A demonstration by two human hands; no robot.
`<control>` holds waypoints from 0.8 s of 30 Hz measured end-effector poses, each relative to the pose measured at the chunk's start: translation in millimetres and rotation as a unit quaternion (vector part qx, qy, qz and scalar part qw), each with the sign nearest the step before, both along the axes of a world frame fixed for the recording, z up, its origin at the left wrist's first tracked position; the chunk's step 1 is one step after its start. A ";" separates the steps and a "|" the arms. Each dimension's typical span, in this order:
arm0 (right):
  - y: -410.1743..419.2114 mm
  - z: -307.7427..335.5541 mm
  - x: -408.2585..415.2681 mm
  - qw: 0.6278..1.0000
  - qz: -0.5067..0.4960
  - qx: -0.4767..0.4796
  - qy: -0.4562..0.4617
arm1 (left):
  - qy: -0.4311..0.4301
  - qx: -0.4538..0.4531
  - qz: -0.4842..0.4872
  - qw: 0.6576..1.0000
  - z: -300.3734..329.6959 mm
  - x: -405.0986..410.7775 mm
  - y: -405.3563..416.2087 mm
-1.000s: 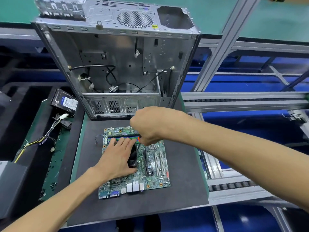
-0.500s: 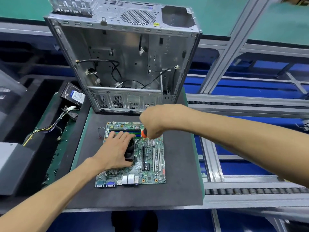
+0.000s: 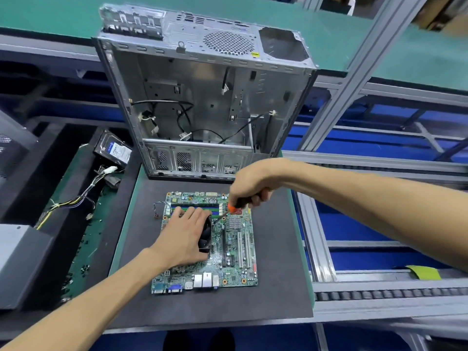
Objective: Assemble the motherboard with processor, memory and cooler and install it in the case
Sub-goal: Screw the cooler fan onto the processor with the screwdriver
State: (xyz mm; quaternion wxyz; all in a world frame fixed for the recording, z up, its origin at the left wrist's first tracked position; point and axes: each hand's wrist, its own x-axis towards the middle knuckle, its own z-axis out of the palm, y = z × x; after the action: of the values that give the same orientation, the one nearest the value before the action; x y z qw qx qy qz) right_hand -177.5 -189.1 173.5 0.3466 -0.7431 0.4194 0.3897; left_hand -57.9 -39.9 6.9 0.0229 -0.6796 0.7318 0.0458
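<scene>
Under my left hand (image 3: 186,239) sits the one cooler (image 3: 206,236), its dark fan edge showing past my fingers; I press flat on it with fingers spread so it cannot shift while I fasten it. My right hand (image 3: 249,184) curls round the single screwdriver (image 3: 234,206), orange-and-black handle slanting down to a tip beside my left fingertips, which looks like a cooler screw being driven. Beneath both hands the one motherboard (image 3: 228,249) lies flat on the dark mat (image 3: 278,249) on the table, port side toward me. Just beyond my left fingertips run the memory slots (image 3: 195,208); I cannot count the sticks. Beyond my right hand the one case (image 3: 202,97) stands open and tilted, waiting for the board.
</scene>
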 end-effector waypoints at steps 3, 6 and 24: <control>7.8 2.5 7.9 0.987 0.128 -0.094 0.011 | 0.000 0.000 -0.003 1.000 -0.7 0.8 -0.5; 24.4 1.5 11.7 0.883 0.371 -0.287 0.014 | 0.001 -0.010 -0.006 1.000 -2.0 1.7 0.3; 34.2 -5.2 29.6 0.910 0.329 -0.204 0.150 | -0.001 -0.011 -0.009 1.000 -5.0 3.9 0.8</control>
State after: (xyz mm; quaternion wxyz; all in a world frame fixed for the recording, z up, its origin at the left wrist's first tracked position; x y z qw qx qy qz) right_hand -147.9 -154.9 168.2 -0.0271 -0.8263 0.2689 0.4941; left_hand -54.0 -39.1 1.9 0.0165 -0.6731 0.7384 0.0375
